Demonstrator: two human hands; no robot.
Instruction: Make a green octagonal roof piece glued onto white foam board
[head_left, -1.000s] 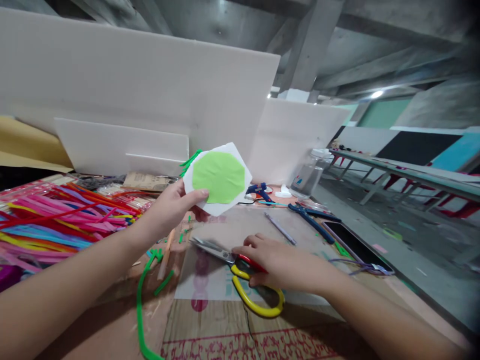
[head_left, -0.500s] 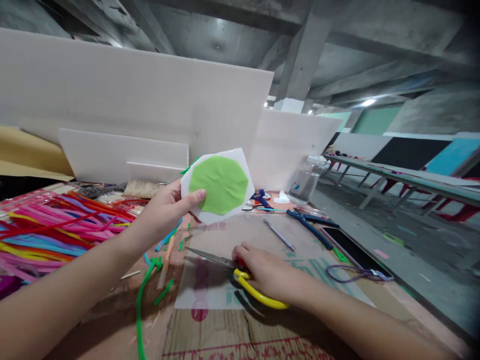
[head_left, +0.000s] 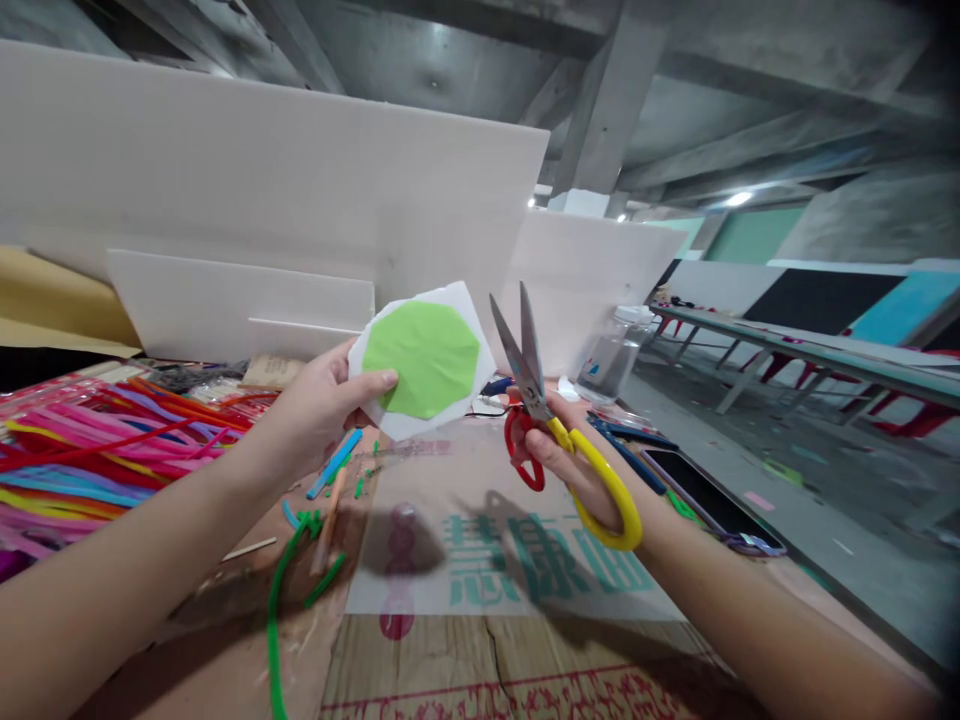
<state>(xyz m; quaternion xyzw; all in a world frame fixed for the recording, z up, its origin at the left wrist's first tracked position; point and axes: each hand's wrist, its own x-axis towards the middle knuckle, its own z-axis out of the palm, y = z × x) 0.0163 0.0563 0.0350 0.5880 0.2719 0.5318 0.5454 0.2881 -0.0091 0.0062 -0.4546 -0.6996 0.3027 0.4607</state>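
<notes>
- The scissors (head_left: 534,396) are up off the desk (head_left: 195,650) now; half a second ago they were low over it. Their blades, together then, stand partly apart and point upward.
- That puts cutting tool and card in the air side by side, so the work seems, to my eye, to have both its pieces in hand.
- The right hand (head_left: 574,468) is curled round the scissors, its digits through the red and yellow loops.
- The left hand (head_left: 330,398) pinches the white card (head_left: 469,312) at its left edge, thumb on the green patch (head_left: 424,355); the fingers behind I can't make out.
- The card is raised above the middle of the desk, green side toward the person. Its right corner is just beside the blades, with a gap showing between.
- Below, coloured strips (head_left: 97,440) heap along the desk's left side, and a phone (head_left: 712,495) lies by its right edge.
</notes>
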